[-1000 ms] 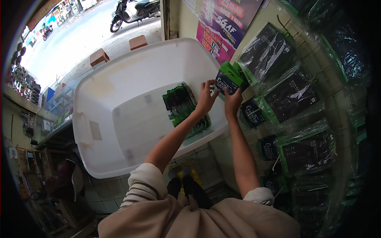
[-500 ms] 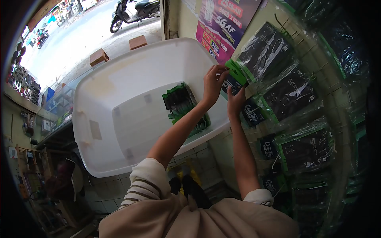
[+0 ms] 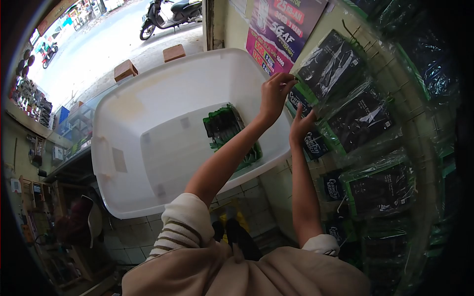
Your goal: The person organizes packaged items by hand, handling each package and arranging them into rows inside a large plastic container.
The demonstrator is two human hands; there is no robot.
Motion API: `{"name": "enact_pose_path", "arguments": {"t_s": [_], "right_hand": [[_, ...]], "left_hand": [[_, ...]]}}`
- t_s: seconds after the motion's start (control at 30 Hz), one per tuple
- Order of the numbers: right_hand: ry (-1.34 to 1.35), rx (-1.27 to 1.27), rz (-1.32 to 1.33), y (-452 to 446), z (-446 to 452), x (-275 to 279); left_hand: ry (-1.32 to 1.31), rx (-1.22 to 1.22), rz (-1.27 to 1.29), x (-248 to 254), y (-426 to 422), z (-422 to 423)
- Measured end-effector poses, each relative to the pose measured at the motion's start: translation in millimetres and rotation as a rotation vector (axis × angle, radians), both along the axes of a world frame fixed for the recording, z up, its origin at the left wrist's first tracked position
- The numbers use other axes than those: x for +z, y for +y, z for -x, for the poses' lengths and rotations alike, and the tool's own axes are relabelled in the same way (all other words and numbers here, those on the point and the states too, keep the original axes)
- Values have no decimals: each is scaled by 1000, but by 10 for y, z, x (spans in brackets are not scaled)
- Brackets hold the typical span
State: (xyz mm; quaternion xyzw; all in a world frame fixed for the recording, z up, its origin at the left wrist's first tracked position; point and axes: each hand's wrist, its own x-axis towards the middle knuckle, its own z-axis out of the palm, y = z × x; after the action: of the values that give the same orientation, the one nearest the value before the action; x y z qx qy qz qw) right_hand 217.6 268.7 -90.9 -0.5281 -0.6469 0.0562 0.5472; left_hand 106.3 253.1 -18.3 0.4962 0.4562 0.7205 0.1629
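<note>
At the wall rack, several dark-and-green plastic packages hang, their headers printed "Country Music". My left hand [image 3: 275, 96] is closed in a pinch at the upper end of one package [image 3: 297, 100]; what its fingertips hold is too small to make out. Just below, my right hand [image 3: 302, 127] grips the lower part of the same package, thumb on the near side and fingers toward the wall. A second dark label [image 3: 315, 144] hangs right under my right hand. A stack of similar green-and-black packages [image 3: 224, 126] lies inside the large white plastic tub [image 3: 118, 185], partly behind my left forearm.
More wrapped packages [image 3: 382, 185] hang on the wire grid at right. A purple poster [image 3: 281, 32] is on the wall above. Wooden blocks [image 3: 125, 70] stand beyond the tub, near a glass display case [image 3: 81, 116]. A scooter [image 3: 170, 17] is parked outside.
Both hands have moved right, toward the wall, with the package. It now sits against the hanging packages, and its green top edge is less visible.
</note>
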Motion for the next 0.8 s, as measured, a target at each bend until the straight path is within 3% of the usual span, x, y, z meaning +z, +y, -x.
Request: {"name": "enact_pose_path", "arguments": {"t_s": [0.27,0.37,0.47,0.63,0.7,0.8], "right_hand": [[-43,-33,36,55,35,-318],[-81,29,-17,-52,133,-351],[-81,-78,-208,-279,319,-135],[-239,45,-81,-323,310,-102],[-64,45,-35,-235,281,-118],[-90,50,-20,-214,195,-161]], "left_hand": [[-75,12,60,-414,-73,87],[-93,21,96,-520,-130,64],[-33,77,94,-586,-178,63],[-93,30,88,-625,-156,59],[-87,35,92,-614,-167,80],[-2,59,159,-599,-228,99]]}}
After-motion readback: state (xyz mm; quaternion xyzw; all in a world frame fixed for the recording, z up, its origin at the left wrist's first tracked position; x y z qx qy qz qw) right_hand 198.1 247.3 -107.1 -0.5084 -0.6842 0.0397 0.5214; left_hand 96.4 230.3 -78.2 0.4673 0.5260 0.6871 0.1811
